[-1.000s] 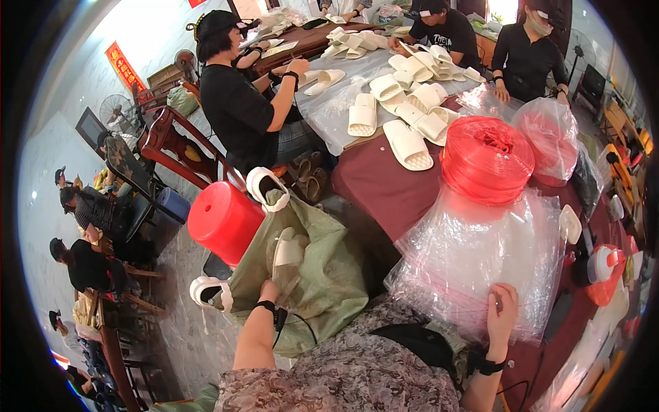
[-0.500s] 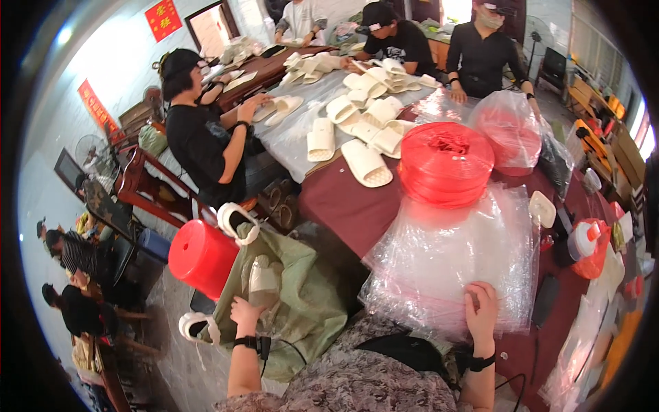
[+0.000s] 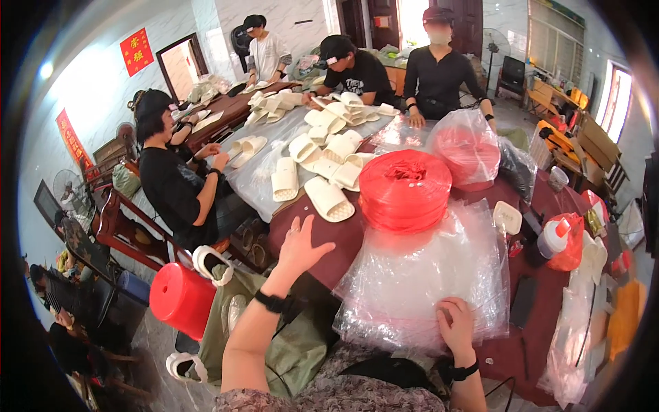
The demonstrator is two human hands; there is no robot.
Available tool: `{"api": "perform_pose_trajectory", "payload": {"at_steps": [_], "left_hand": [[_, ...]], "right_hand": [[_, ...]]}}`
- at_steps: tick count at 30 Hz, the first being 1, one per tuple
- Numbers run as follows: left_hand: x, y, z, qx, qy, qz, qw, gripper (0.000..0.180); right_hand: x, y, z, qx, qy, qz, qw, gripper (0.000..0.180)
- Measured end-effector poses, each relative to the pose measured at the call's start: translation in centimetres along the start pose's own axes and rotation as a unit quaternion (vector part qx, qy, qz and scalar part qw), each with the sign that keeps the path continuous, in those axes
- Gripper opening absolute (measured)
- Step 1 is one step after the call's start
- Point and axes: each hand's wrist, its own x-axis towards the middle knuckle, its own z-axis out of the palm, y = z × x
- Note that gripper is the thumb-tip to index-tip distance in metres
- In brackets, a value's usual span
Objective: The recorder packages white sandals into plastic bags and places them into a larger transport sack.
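Left hand [image 3: 302, 248]: I see it bare and empty, fingers spread wide and thumb held well apart, over the near edge of the table [image 3: 504, 374]; I cannot tell from my feed whether it touches the cloth.
Right hand [image 3: 455, 321]: resting on the near edge of the clear bags, fingers bent; I cannot tell whether they pinch a bag.
Clear bags [image 3: 429, 275]: a flat, shiny stack on the table, between my view of the two hands and running under the red twine.
Red twine [image 3: 405, 196]: a fat roll sitting on the far end of the stack.
Slippers [image 3: 329, 199]: cream ones, loosely heaped beyond the left hand; the nearest lies just left of the twine.
Second roll [image 3: 467, 154]: red too, wrapped in plastic, behind and right of the first.
Green sack [image 3: 298, 357]: below the left forearm, partly hidden by it, with a red bucket [image 3: 181, 300] just to its left.
Co-workers: I count four people around the tables, one [image 3: 443, 75] standing at the far side.
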Motion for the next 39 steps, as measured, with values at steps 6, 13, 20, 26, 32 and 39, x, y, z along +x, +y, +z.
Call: {"api": "perform_pose_trajectory", "payload": {"at_steps": [6, 13, 20, 26, 32, 39], "left_hand": [[14.1, -3.8, 7.8, 0.009, -0.025, -0.058, 0.998, 0.099], [23.2, -1.4, 12.2, 0.034, -0.074, -0.070, 0.994, 0.110], [24.4, -5.0, 16.1, -0.042, -0.067, -0.039, 0.996, 0.091], [22.7, -7.6, 17.2, -0.084, 0.007, -0.075, 0.994, 0.059], [17.9, -10.1, 11.8, -0.145, 0.036, -0.073, 0.986, 0.053], [8.1, -4.3, 1.7, -0.536, -0.078, -0.179, 0.821, 0.034]], "right_hand": [[0.7, 0.5, 0.7, -0.006, -0.006, -0.021, 1.000, 0.017], [0.2, 1.8, -0.1, -0.040, 0.011, -0.009, 0.999, 0.018], [0.1, -0.1, -0.6, -0.032, 0.007, 0.029, 0.999, 0.019], [0.4, 1.1, 0.5, -0.053, -0.001, -0.003, 0.999, 0.015], [0.7, 1.1, 0.4, -0.055, 0.028, -0.038, 0.997, 0.016], [-0.3, 0.7, 0.0, -0.042, 0.033, -0.028, 0.998, 0.015]]}}
